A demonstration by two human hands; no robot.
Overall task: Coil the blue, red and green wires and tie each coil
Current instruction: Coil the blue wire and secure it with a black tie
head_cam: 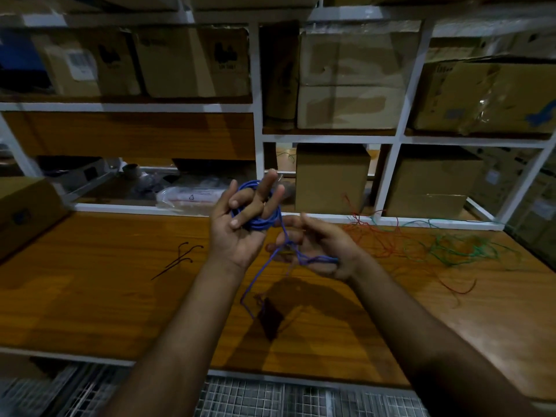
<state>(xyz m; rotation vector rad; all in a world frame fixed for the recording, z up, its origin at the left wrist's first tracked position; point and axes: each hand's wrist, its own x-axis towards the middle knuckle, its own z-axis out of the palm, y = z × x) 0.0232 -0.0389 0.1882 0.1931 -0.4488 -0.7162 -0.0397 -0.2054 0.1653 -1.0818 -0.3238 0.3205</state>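
My left hand (240, 227) is raised above the wooden table, and a coil of blue wire (261, 219) is looped round its fingers. The free blue strand runs down from the coil across my right hand (319, 251), whose curled fingers hold it, and its tail hangs to the table (90, 296). A loose tangle of red wire (376, 236) lies on the table to the right. Further right lies a tangle of green wire (460, 251). Neither hand touches the red or green wire.
Several dark ties (180, 260) lie on the table left of my hands. A cardboard box (24, 209) stands at the table's left edge. White shelves with cardboard boxes (349, 76) rise behind the table. A metal grid (270, 398) lies below the front edge.
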